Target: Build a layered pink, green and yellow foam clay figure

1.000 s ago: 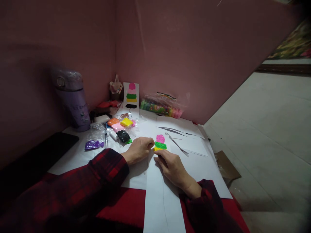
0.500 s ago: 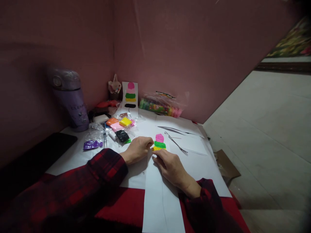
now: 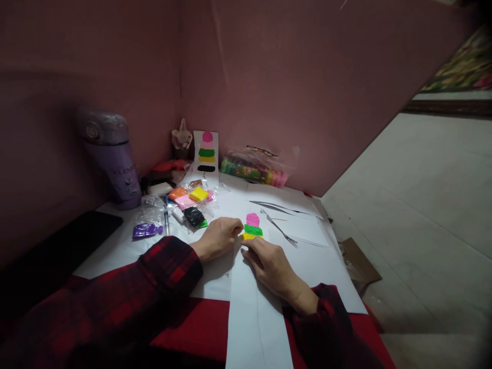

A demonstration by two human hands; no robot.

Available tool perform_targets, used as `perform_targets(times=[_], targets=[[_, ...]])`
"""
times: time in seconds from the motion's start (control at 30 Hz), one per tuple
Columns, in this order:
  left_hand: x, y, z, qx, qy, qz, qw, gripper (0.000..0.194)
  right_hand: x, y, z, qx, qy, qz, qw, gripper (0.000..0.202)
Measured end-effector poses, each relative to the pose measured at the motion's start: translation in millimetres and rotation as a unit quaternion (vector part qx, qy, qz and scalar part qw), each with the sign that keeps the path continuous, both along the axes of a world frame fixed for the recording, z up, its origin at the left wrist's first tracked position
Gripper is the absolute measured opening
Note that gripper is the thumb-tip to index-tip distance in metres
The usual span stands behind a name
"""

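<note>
A white paper strip (image 3: 257, 307) lies lengthwise before me, with pink clay (image 3: 252, 220), green clay (image 3: 253, 230) and yellow clay (image 3: 251, 237) stacked as textured bands on its upper part. My left hand (image 3: 221, 237) rests at the left edge of the bands, fingers curled closed; whatever they hold is hidden. From below, my right hand (image 3: 271, 264) reaches over the yellow clay, its index fingertip and thumb close together at the band's lower left edge. The right fingers cover part of the yellow band.
Bagged clay packets, including a black one (image 3: 193, 216) and a purple one (image 3: 147, 230), lie left. A metal tool (image 3: 282, 230) with a forked end lies right. Behind stand a coloured sample card (image 3: 207, 154) and a clear bag of colourful sticks (image 3: 253, 170). A purple bottle (image 3: 115, 169) stands far left.
The view has shifted very slightly. Both hands stay in nearly the same place at the yellow clay.
</note>
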State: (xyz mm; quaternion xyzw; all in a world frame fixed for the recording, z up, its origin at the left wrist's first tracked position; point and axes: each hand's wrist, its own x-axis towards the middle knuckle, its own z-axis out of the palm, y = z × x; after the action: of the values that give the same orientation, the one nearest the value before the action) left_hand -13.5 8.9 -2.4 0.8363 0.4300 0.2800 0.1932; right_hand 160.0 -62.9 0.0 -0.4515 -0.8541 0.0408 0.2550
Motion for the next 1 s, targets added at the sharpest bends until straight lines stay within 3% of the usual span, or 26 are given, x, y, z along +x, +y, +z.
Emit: perform_targets(times=[1.0], targets=[[0.2,-0.9,0.6,-0.002,0.000,0.000,1.000,0.023,0.3,-0.1,0.1,-0.017,0.010,0.002,1.000,0.016]])
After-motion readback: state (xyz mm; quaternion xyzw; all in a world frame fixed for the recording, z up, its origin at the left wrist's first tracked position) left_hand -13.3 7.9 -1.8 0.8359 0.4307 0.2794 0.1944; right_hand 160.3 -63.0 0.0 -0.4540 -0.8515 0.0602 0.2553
